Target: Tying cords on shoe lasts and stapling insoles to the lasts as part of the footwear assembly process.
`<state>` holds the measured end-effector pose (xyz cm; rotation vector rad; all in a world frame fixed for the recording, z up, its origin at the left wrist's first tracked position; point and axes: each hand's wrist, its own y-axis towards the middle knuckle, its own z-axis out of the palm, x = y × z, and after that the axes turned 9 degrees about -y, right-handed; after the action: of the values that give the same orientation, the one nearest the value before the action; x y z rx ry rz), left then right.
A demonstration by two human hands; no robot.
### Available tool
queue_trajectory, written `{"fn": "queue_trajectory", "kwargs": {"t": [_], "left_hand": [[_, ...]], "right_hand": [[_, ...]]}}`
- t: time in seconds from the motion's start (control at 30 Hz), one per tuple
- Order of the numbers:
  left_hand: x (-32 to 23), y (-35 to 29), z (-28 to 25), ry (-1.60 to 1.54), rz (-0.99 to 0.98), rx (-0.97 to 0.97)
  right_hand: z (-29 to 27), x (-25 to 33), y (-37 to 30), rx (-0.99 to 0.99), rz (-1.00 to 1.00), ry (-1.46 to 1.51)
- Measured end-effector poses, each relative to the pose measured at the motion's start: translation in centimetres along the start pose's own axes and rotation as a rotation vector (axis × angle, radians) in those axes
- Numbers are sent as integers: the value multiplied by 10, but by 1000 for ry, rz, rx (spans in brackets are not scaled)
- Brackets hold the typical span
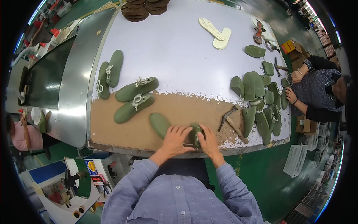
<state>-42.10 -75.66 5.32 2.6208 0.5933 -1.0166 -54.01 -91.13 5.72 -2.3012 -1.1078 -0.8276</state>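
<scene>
My left hand [174,141] is curled over the rear of a green shoe last [159,125], whose rounded toe points away to the left. In my right hand [210,142], thumb and fingers close round a green heel block [194,133] of a shoe last. The two green pieces are close together near the table's front edge; my fingers hide where they meet. To the right of my right hand lies a hammer [235,128] with a wooden handle. A pair of green lasts with white cord loops [130,108] lies beyond my left hand.
Another corded pair [115,69] lies farther left on the worn table [167,56]. Several green lasts [257,87] are heaped at the right, near a co-worker's hands [292,95]. Cream insoles [222,39] and stacked brown pieces [134,11] lie farther back. A metal-sided machine [80,82] adjoins the left edge.
</scene>
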Motion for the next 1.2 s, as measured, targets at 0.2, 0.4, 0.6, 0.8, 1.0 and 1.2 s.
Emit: {"fn": "queue_trajectory", "kwargs": {"t": [0.2,0.4,0.6,0.8,1.0,1.2], "left_hand": [[-6,4,16,4,-110,101],[15,2,16,-228,-81,-18],[11,2,13,-308,-210,-91],[15,3,-3,-177,-29,-159],[14,-3,-10,-146,87,-135],[33,-7,8,-258,38,-10]], "right_hand": [[50,-4,-15,-57,381,285],[20,35,-22,83,3,69],[19,17,1,126,-305,-187],[-10,35,-10,186,-22,68],[-33,49,-9,506,134,62],[15,41,6,277,-544,-753]]}}
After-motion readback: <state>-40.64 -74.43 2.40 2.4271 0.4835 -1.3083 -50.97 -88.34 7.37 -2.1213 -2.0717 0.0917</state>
